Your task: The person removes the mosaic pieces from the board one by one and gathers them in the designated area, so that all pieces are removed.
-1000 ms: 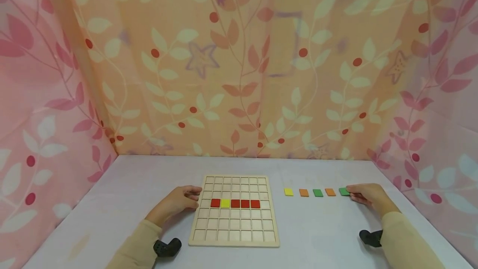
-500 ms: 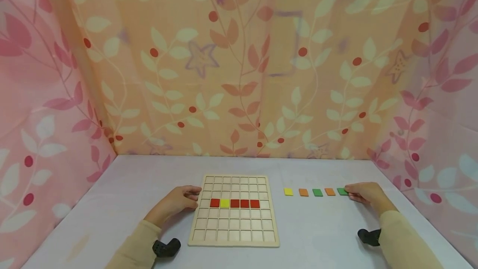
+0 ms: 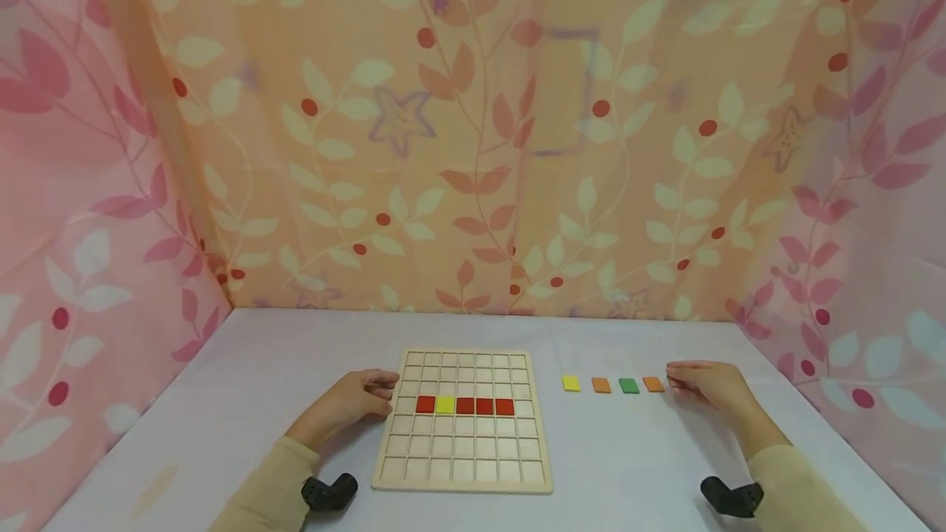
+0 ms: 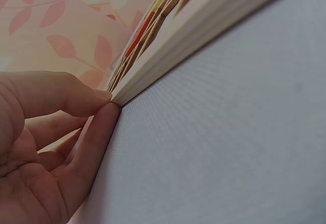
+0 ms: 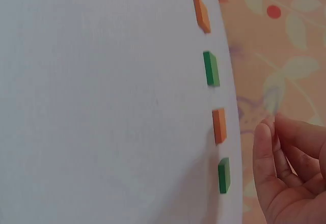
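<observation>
A person's two hands are at work over a white-covered desk [image 3: 613, 458]. Left of centre lies a pale wooden board [image 3: 463, 488] marked into a grid of square cells, flat on the surface. Along its middle row sit five square tiles, side by side in neighbouring cells: from left to right a red tile [image 3: 425, 405], a yellow tile [image 3: 446, 405] and three more red tiles [image 3: 484, 406]. The left hand [image 3: 346, 402] is at the board's left side, its thumb and forefinger resting against the edge, spread a little apart rather than clenched. To the right of the board, loose tiles lie flat in a spaced row: a yellow one [image 3: 571, 383], an orange one [image 3: 602, 385], a green one [image 3: 629, 386], a second orange one [image 3: 654, 384] and, hidden behind the hand in the head view, a second green one [image 5: 224, 175] at the right end. The right hand [image 3: 708, 382] is raised off the desk over that end, released, its thumb and forefinger tips close together and apart from the tiles. Both arms wear beige sleeves [image 3: 262, 483], with a black device [image 3: 330, 492] at each wrist. Leaf-patterned cloth [image 3: 473, 146] hangs beyond the far edge.
</observation>
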Demonstrator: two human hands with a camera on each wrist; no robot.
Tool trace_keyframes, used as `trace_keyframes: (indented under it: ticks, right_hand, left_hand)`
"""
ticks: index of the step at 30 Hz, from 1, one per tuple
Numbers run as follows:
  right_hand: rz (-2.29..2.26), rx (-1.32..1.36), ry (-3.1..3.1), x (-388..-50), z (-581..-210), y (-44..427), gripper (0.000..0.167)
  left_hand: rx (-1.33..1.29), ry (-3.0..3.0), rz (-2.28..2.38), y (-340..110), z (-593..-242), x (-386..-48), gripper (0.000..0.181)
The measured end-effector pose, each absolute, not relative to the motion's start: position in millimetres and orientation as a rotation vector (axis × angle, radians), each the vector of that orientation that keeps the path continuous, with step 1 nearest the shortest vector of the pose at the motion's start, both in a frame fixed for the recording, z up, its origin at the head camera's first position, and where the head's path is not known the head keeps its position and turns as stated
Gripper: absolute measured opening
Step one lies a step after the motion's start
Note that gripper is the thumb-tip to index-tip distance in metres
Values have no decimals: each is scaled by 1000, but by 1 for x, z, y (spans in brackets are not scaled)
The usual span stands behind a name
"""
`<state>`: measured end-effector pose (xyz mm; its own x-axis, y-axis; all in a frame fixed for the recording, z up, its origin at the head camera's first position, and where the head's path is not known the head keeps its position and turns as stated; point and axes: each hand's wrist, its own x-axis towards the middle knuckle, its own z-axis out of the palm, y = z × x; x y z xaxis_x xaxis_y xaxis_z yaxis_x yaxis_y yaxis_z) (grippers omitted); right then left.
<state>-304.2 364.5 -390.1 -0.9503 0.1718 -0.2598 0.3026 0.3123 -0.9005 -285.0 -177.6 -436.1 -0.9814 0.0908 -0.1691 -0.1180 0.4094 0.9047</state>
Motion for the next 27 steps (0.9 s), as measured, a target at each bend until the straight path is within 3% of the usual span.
trace_keyframes:
  ticks: [8,27]
  right_hand:
    - [-1752,308,2447,-297,-388,319,49]
    - [-1680,217,2487,-301,-405,220,36]
  left_hand:
    - [-32,2491,1590,-179,-438,-286,57]
    - [-35,2485,1577,-179,-438,-286,58]
